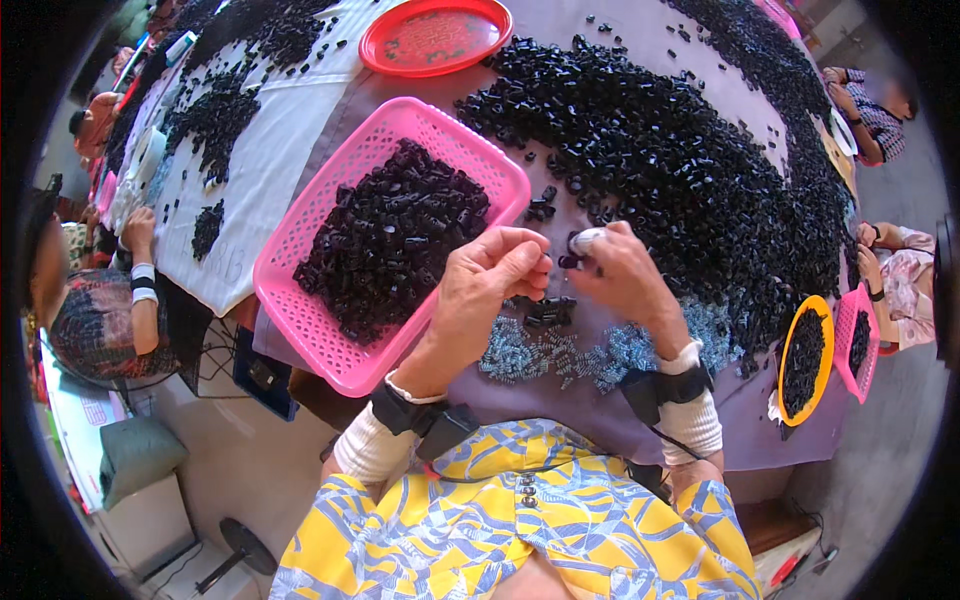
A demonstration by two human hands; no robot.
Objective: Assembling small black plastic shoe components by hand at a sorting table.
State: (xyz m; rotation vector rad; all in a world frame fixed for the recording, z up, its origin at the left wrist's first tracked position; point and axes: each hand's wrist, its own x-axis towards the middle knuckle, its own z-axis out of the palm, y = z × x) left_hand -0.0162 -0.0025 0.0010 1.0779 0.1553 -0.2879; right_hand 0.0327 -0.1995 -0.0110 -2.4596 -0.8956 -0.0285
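Note:
My left hand (492,268) is closed in a pinch, thumb against fingers, over the near right side of the pink basket. Whatever sits between its fingertips is too small to make out. Just to its right, my right hand (625,272), slightly blurred and with white tape on a finger, grips a small black plastic piece (570,262). The pink basket (290,278) is heaped with similar black pieces (390,235). Below my hands lie a few black pieces (548,312) and a spread of small pale-blue coils that look like springs (530,350).
A large pile of black pieces (660,140) covers the table (760,440) beyond my hands. A red tray (435,40) stands at the far side. At right are a yellow oval basket (806,360) and a pink one (858,345). Other people sit at left and right.

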